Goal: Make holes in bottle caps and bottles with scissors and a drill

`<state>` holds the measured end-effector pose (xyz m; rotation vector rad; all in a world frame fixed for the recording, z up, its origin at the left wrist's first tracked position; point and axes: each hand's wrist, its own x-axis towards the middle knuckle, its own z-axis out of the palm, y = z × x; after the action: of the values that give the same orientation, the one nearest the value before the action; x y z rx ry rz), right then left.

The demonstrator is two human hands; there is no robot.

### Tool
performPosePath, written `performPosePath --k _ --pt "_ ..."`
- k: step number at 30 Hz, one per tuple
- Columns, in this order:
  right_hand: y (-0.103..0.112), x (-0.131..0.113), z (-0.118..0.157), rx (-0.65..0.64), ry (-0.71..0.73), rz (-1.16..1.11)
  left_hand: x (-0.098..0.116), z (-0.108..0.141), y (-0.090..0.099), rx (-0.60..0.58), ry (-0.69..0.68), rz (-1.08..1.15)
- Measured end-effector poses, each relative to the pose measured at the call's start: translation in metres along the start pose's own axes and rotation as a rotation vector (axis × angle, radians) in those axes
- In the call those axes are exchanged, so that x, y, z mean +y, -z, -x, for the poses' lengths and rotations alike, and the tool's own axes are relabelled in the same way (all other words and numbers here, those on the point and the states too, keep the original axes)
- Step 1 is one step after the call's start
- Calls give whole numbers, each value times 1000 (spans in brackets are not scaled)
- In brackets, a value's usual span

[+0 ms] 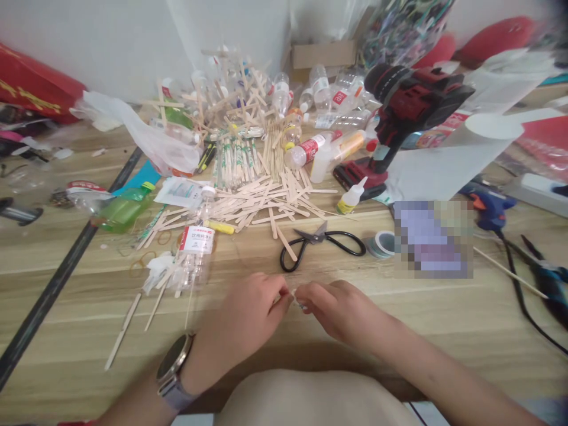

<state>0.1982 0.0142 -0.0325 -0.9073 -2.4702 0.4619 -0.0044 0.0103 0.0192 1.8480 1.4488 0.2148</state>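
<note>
My left hand (pixel 255 310) and my right hand (pixel 335 307) meet near the table's front edge, fingertips pinched and almost touching. Between them shows a small pale, shiny bit, too small to name. A watch (pixel 174 358) is on my left wrist. Just beyond the fingers lie black-handled scissors (pixel 316 238), blades apart, with one wooden craft stick (pixel 284 241) across a handle loop. To the right of the scissors is a roll of tape (pixel 381 244). A clear labelled water bottle (pixel 196 242) lies beyond my left hand.
Many craft sticks (pixel 275 201) are heaped mid-table, with plastic bottles (pixel 319 83) behind. A red-black cordless drill (pixel 399 112) stands at right, near a small glue bottle (pixel 352 197). Further right is a blue glue gun (pixel 492 204) with a cable. A dark bar (pixel 66 260) crosses the left side.
</note>
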Motion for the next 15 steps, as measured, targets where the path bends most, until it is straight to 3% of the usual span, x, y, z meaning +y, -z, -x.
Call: performPosePath --k 2,5,9,15 --pt "0 -3 0 -4 51 91 0 -2 0 -80 65 161" --pt "-2 -6 -1 -19 7 128 1 -5 -4 -158 165 508" --pt "-7 -10 -6 -6 -86 119 4 -7 -15 -84 264 774" --pt "-7 -17 -15 -3 -223 35 5 -4 -24 -42 322 901"
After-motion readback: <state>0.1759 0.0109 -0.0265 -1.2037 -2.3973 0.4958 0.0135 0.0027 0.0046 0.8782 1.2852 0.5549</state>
